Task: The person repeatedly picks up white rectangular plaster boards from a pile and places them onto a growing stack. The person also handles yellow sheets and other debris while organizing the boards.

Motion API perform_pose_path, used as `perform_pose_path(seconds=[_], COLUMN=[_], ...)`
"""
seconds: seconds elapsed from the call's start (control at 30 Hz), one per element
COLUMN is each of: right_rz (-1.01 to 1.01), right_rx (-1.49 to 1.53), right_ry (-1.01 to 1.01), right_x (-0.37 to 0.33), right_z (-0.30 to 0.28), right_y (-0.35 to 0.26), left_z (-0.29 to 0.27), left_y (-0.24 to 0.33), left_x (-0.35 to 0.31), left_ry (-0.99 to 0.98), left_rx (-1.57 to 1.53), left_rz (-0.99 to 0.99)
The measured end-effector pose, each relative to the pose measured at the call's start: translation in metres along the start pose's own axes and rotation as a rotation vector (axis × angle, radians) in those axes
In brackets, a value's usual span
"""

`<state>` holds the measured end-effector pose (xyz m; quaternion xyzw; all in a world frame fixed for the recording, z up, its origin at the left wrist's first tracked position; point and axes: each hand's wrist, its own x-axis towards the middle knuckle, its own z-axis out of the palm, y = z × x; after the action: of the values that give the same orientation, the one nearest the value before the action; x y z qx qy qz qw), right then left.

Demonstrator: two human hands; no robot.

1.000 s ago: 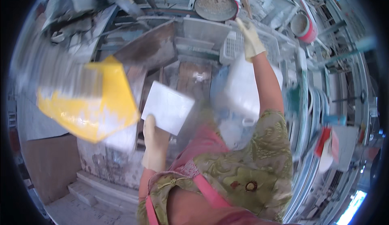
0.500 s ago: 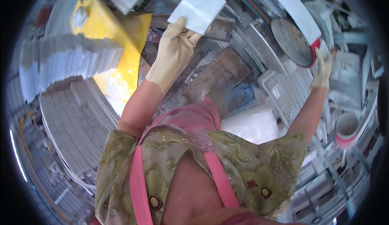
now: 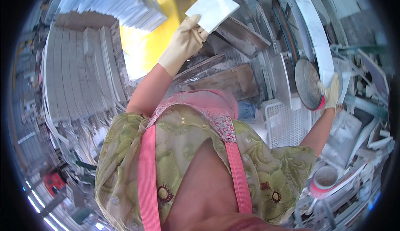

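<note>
My left hand (image 3: 186, 39), in a cream glove, pinches a square white tile (image 3: 213, 9) by its near corner. The tile is raised in front of me, its pale glossy face turned up. Far to the right, my gloved right hand (image 3: 330, 93) lies with fingers apart at the near end of a long white strip (image 3: 310, 21) that looks like tiles in a row. Beside its thumb is a round, grey-crusted pan (image 3: 307, 83) with red at its lower edge. Whether the right fingers press on the strip is hard to see.
At the left, a thick row of white tiles (image 3: 110, 2) stands beside a yellow sheet (image 3: 152, 35) and grey slatted boards (image 3: 73, 73). A white perforated crate (image 3: 287, 125), wooden boards (image 3: 227, 81) and a pink-and-grey bucket (image 3: 324, 181) are nearer me.
The view has turned, so the tile stack and yellow sheet sit higher. My left hand still holds the tile. My right hand now shows spread fingers at the strip's near end.
</note>
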<state>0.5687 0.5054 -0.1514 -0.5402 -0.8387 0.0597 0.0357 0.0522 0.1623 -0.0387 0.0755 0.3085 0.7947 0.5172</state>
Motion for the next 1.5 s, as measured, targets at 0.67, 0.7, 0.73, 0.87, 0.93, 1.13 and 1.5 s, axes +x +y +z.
perform_pose_path(seconds=[0.67,0.7,0.73,0.87,0.93,1.13,1.5], right_rz=[0.298,0.219,0.15,0.128,0.036,-0.391,-0.648], right_rx=[0.996,0.987,0.994,1.154,1.334,1.417,1.156], right_ry=[-0.044,-0.031,-0.013,-0.123,-0.282,-0.598,-0.781], right_x=[-0.073,-0.087,-0.098,-0.118,-0.122,-0.125,-0.149], right_z=[-0.061,-0.067,-0.073,-0.072,-0.056,-0.02,-0.009], right_y=[-0.092,-0.119,-0.145,-0.249,-0.303,-0.484,-0.65], left_z=[-0.123,-0.127,-0.131,-0.143,-0.147,-0.163,-0.217], left_y=[0.088,0.091,0.095,0.108,0.115,0.134,0.178], left_x=[-0.151,-0.154,-0.158,-0.173,-0.179,-0.18,-0.147], left_ry=[0.592,0.629,0.624,0.61,0.602,0.58,0.496], left_rx=[0.329,0.35,0.376,0.511,0.548,0.596,0.548], left_rz=[0.498,0.517,0.499,0.494,0.465,0.34,0.288])
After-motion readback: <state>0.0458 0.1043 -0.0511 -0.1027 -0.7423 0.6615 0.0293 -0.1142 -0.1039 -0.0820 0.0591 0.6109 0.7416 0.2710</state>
